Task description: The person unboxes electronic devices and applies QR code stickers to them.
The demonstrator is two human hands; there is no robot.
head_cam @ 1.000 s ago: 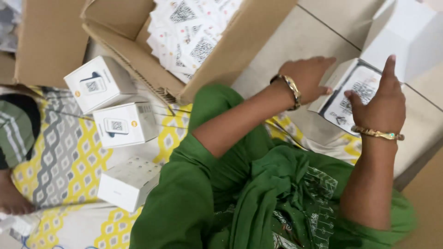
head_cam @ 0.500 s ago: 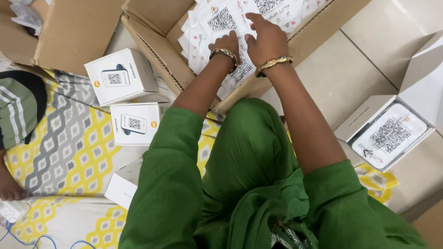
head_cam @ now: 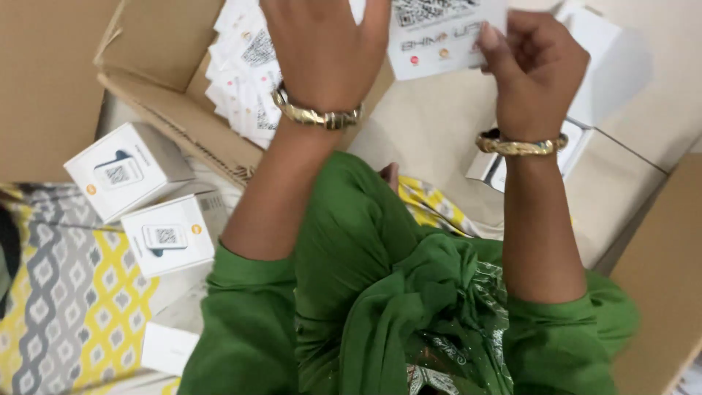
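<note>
Far left: yellow, grey and white patterned bed sheet [head_cam: 80,307] spread on the floor. On it, two closed white product boxes [head_cam: 126,170] [head_cam: 170,234], each printed with a small device picture, lying just beside each other; a third plain white box [head_cam: 167,347] lower down, partly cut off by a green sleeve.

Above them: open cardboard carton [head_cam: 168,102], holding a loose heap of white code cards [head_cam: 241,73].

Centre: left hand [head_cam: 322,51], gold bangle on wrist, raised over the carton edge, back of hand to the camera, fingers spread and pointing up; cannot tell whether these grip anything, since the tips run out of frame.

Right of it: white printed card [head_cam: 446,33], held in the air above the pale tiled floor [head_cam: 431,139]. Likely light, thin, bendy and smooth; best pinched at an edge, clear of the printed code.

Right hand [head_cam: 534,66], also bangled, fingers [head_cam: 491,40] curled closed, pinching the card's right edge.

Behind that wrist: open white box [head_cam: 578,143] on the floor, lid [head_cam: 610,58] up, mostly hidden. Far right: brown cardboard panel [head_cam: 658,278].

Possible obstruction: the green-clad knee [head_cam: 365,219] and the carton wall between body and card heap.
</note>
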